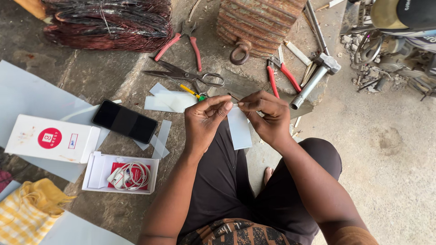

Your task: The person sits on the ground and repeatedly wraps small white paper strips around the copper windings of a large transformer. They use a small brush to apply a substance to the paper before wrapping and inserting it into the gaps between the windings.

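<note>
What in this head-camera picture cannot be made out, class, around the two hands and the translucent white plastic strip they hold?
- Top edge of the translucent white plastic strip: covered by the fingertips of the left hand and right hand.
- Coil of dark copper wire: cut off by the top edge.
- Rusty ribbed iron weight: its top is cut off by the same edge.
- White cable in the open white box: connector ends too small to tell.
</note>
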